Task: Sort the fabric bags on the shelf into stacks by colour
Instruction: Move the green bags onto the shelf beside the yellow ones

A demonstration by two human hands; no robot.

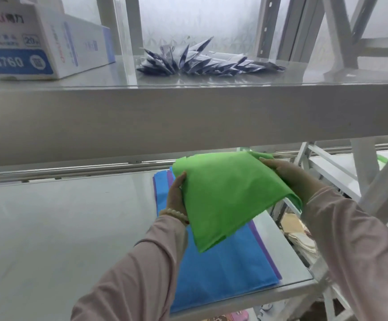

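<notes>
A folded green fabric bag (230,195) hangs tilted above the lower shelf (61,228), held on both sides. My left hand (176,195) grips its left edge and my right hand (290,179) grips its upper right corner. Under it a blue fabric bag (223,267) lies flat on the shelf's right part. A purple bag (267,251) lies beneath the blue one, and only its edges show along the right and upper left. Anything lower in that pile is hidden.
The upper shelf's thick front beam (188,117) runs across just above the hands. On top of it stand a white and blue box (37,42) at left and a heap of small dark sachets (202,61). A second metal rack (350,172) stands at right.
</notes>
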